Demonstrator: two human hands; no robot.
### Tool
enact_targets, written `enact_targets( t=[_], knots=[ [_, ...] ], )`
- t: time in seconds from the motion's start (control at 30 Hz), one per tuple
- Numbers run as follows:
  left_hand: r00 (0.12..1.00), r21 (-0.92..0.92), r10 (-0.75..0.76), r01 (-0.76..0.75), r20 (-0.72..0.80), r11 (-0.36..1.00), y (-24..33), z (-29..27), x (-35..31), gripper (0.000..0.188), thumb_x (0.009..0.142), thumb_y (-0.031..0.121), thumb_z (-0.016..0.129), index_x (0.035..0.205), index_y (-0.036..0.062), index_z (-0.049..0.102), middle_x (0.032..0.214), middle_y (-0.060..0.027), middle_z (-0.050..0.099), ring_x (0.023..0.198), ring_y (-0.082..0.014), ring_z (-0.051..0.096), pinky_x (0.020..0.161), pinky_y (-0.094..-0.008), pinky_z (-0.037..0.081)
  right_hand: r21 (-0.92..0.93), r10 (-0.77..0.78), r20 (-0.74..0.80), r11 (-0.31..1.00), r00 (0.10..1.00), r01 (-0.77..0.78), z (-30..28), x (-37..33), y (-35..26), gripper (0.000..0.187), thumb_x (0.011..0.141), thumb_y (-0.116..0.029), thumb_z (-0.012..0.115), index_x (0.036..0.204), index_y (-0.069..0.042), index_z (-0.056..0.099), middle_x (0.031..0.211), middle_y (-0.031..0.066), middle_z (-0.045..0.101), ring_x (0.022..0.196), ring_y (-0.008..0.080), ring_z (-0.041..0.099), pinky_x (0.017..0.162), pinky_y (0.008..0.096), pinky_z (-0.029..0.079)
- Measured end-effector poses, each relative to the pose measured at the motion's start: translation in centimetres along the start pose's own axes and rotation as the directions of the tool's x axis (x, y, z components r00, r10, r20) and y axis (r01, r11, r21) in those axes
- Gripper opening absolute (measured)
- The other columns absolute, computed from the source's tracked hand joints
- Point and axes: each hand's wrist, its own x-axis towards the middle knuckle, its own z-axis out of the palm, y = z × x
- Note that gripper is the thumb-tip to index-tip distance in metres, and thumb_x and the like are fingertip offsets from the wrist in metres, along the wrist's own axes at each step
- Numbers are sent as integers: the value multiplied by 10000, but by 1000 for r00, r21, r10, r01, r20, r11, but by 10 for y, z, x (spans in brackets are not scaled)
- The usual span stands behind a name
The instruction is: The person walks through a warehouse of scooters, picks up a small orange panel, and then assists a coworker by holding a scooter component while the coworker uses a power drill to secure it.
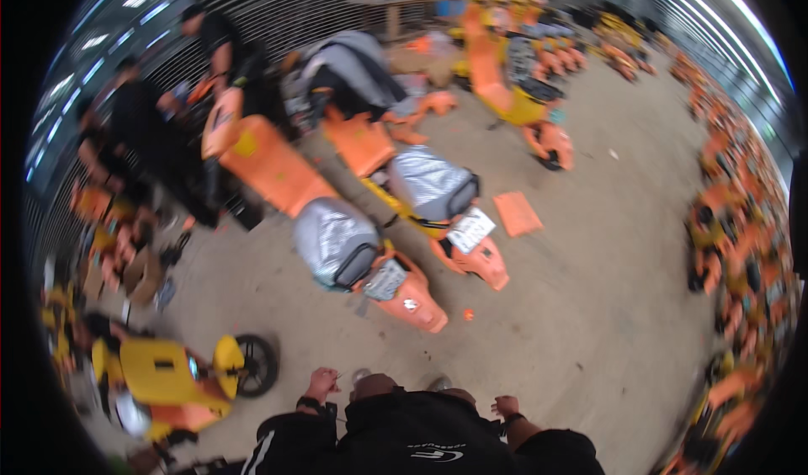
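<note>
Left hand (322,384) hangs near orange scooter (337,214) bearing pale rectangular tag (385,280).

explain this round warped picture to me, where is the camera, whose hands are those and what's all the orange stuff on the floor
The camera is a wide fisheye worn on a person's head, looking down, which is why straight edges bend near the rim. The dark jacket at the bottom is that person's own body. Their left hand and right hand hang at their sides, and both look empty. In front of them, on a concrete floor, stand two orange scooters side by side, their seats wrapped in silver covers. A yellow scooter stands to the lower left. More orange scooters line the right edge and the far end. Other people in dark clothes work at the upper left.
</note>
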Motion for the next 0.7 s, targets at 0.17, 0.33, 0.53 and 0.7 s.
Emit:
enact_targets(
  t=[0.17, 0.33, 0.53, 0.7],
  knots=[
    [984, 192, 32, 2, -173, 981, -33, -28, -18, 71, 662, 93, 574, 662, 28, 545, 452, -61, 464, 390, -193, 489, 370, -318, 420, -44, 78, 411, 997, 908, -65, 10, 57, -23, 156, 741, -107, 464, 775, 20, 548, 616, 119, 589, 461, 194, 559, 392, 286, 440],
    [720, 834, 428, -515, 547, -199, -115, -97, 19, 192, 608, 224, 600, 548, 117, 452, 498, -26, 447, 529, -211, 525, 407, -375, 363, -217, -64, 240, 969, 969, 118, 61, 48, -97, 225, 743, -159, 469, 851, 22, 548, 653, 119, 594, 488, 192, 563, 412, 287, 434],
    [983, 948, 100, 117, -153, 297, -150, -119, 40, 189, 607, 170, 578, 506, 75, 451, 573, -51, 543, 526, -178, 538, 440, -328, 398, -249, -269, 419, 884, 867, 395, 127, 19, -201, 221, 770, -174, 501, 890, 5, 547, 697, 142, 599, 517, 198, 573, 438, 255, 429],
    [800, 328, -345, 536, -490, 778, -113, -130, 46, 111, 607, 164, 547, 524, 90, 543, 531, -54, 554, 492, -198, 536, 463, -339, 416, -198, -495, 440, 760, 749, 618, 181, 10, -295, 215, 774, -138, 493, 919, 14, 538, 672, 136, 586, 517, 180, 574, 430, 236, 427]
  ],
)
